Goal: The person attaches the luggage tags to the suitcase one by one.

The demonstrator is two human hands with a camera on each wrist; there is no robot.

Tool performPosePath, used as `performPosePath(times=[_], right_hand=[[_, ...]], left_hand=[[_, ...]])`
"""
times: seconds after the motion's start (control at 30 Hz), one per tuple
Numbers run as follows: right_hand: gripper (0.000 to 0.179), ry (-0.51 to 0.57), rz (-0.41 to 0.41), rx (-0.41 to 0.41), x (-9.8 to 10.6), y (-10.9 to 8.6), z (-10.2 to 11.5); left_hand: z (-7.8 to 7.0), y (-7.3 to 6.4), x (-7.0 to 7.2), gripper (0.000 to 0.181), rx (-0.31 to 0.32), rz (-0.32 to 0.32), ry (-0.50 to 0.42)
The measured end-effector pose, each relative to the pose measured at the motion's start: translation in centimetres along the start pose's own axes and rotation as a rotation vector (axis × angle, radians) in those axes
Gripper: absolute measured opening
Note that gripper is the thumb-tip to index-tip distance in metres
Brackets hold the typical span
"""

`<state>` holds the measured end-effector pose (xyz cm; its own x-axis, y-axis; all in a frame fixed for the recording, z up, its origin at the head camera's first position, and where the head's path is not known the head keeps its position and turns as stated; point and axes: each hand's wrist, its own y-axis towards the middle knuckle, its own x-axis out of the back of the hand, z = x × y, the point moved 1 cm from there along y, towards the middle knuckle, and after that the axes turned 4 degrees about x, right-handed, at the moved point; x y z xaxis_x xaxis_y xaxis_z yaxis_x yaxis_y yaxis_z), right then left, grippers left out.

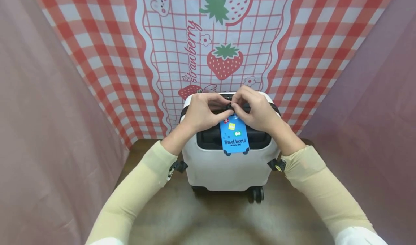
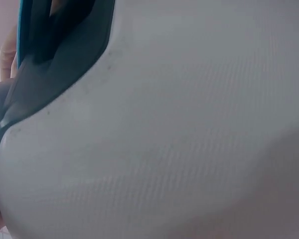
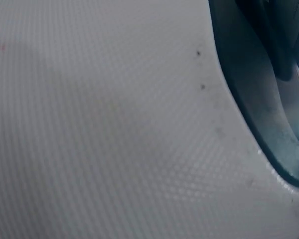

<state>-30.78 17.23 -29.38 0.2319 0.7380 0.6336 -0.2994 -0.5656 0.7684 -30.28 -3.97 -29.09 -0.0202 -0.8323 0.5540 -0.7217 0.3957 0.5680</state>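
A white suitcase (image 1: pixel 227 169) stands upright on its wheels in the head view, its black top recess facing me. A blue luggage tag (image 1: pixel 234 138) with "Travel World" print hangs over that dark part. My left hand (image 1: pixel 203 111) comes from the left, thumb and fingertips pinching at the tag's small dark strap. From the other side my right hand (image 1: pixel 256 107) pinches the same strap, its fingertips meeting the left ones. Fingers partly hide the strap's ends. Both wrist views are mostly filled by the white suitcase shell (image 2: pixel 164 124) and the edge of its dark recess (image 3: pixel 259 119).
Under the suitcase lies a brown wooden surface (image 1: pixel 182 216). Behind it hangs a red-and-white checked strawberry cloth (image 1: pixel 175 50). Pink curtains (image 1: pixel 48 111) close in both sides. A black wheel (image 1: pixel 256 194) shows at the suitcase's lower right.
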Motion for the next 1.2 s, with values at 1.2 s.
performPosePath(times=[1.2], right_hand=[[0.02,0.042,-0.04,-0.07,0.6,-0.6,0.0]], left_hand=[[0.3,0.5,-0.4,0.024,-0.035,0.097,0.07]])
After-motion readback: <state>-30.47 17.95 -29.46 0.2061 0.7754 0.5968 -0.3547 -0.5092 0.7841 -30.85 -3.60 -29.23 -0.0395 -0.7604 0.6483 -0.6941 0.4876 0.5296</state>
